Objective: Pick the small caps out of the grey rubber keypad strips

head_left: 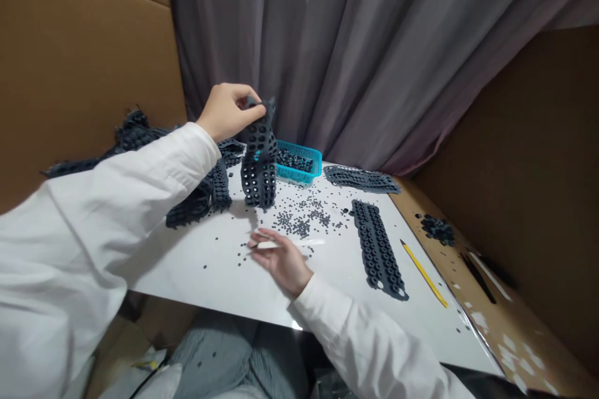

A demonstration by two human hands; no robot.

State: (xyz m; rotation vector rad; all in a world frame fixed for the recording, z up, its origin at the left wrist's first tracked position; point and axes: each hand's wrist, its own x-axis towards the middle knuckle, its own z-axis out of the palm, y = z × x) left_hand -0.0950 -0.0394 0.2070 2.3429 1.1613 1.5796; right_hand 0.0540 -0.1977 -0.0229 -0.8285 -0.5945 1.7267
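Pinched at its top edge, a dark rubber strip with rows of holes (259,165) hangs from my left hand (230,111) above the white table. My right hand (283,262) is lower and nearer to me, palm partly up, with its fingers around a slim white pen-like tool (290,243). Small dark discs (299,221) lie scattered on the tabletop beyond that hand. To the right lies a flat dark strip with rows of raised rings (379,249). A pile of similar strips (201,199) sits at the left, partly hidden by my left sleeve.
Behind the hanging strip stands a blue basket (318,165) with small dark pieces inside. Another flat strip (360,179) lies at the back right. A yellow pencil-like tool (423,273) rests near the right edge. Beyond it are a heap of dark pieces (437,229) and cardboard walls (524,137).
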